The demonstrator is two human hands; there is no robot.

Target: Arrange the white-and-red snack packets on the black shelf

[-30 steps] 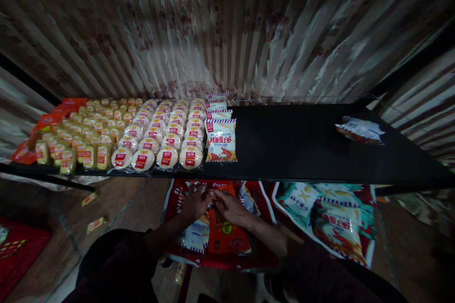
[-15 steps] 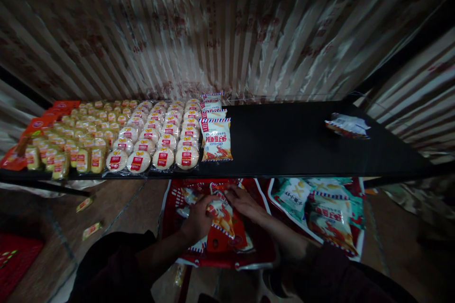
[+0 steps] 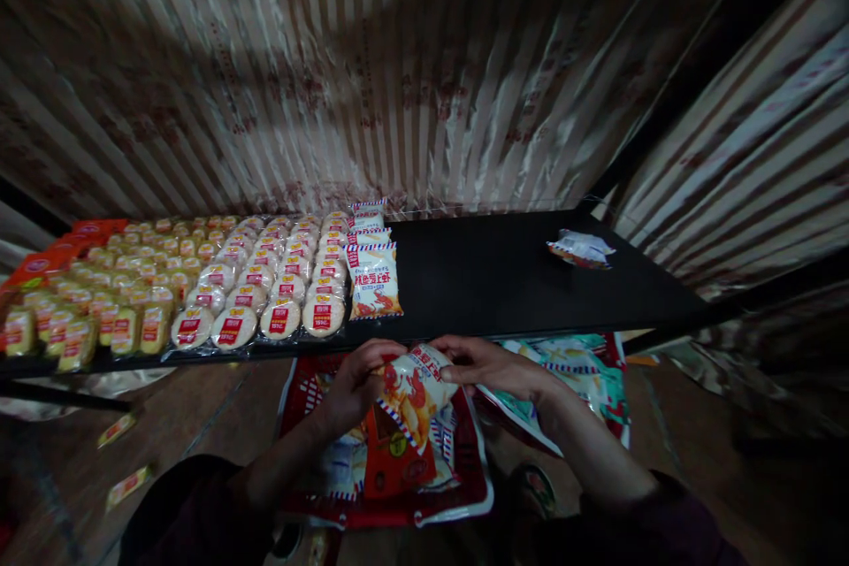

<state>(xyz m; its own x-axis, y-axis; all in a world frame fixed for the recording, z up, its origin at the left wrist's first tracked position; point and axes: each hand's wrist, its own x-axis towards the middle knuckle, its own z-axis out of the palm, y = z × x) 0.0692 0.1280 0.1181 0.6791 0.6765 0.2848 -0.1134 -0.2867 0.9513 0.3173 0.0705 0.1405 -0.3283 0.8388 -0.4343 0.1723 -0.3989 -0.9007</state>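
Between my two hands is a white and orange snack bag [image 3: 416, 385] with red print and a shrimp picture, tilted above a basket. My left hand [image 3: 358, 385] grips its left side, and my right hand [image 3: 481, 363] has its fingers closed on the upper right edge. Below lies the red basket [image 3: 455, 508], holding more striped snack bags and an orange packet [image 3: 391, 464]. Just beyond my hands, a column of similar snack bags [image 3: 375, 283] stands on the black shelf [image 3: 464, 274], overlapping one behind another.
Rows of round rice crackers [image 3: 280, 318] and small yellow packaged cakes [image 3: 124, 332] fill the shelf's left part, with orange packets [image 3: 40, 265] at the end. One bag [image 3: 580, 249] lies toward the right. A second basket holds green bags [image 3: 590, 371]. Two small packets [image 3: 127, 488] lie on the floor.
Both hands have risen out of the red basket, lifting the snack bag toward the shelf's front edge. The camera view has shifted, so the shelf appears further left and lower.
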